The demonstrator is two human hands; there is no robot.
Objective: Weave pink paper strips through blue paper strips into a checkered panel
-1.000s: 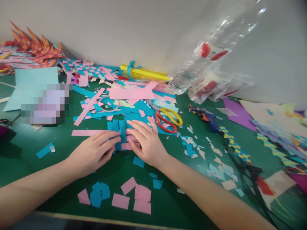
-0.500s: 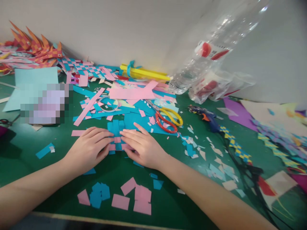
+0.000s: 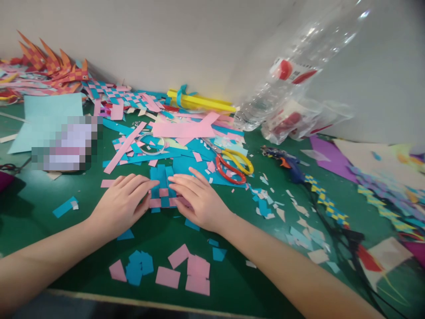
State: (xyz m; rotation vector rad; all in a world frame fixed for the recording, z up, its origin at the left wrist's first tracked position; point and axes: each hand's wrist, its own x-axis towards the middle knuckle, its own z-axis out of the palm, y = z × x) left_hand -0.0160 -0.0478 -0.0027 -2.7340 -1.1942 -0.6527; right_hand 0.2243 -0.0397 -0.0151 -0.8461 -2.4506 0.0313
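A small weave of blue and pink paper strips (image 3: 162, 188) lies on the green table (image 3: 239, 274). My left hand (image 3: 122, 201) rests on its left side, fingers stretched flat and pressing the strips. My right hand (image 3: 197, 199) presses the right side the same way, fingers pointing left across the weave. Both hands cover the outer ends of the pink strips. Just beyond my right hand lie scissors (image 3: 230, 164) with red and yellow handles.
Cut pink and blue squares (image 3: 186, 274) lie near the front edge. Loose strips and woven pieces (image 3: 126, 97) pile up at the back. A clear plastic bottle (image 3: 292, 71), a blue glue gun (image 3: 288, 161), a metal ring (image 3: 151, 144) and coloured paper sheets (image 3: 378, 164) stand to the right.
Both hands slid inward and slightly up over the weave, pushing the strips closer together. The long pink strip's left end has shortened under my left hand.
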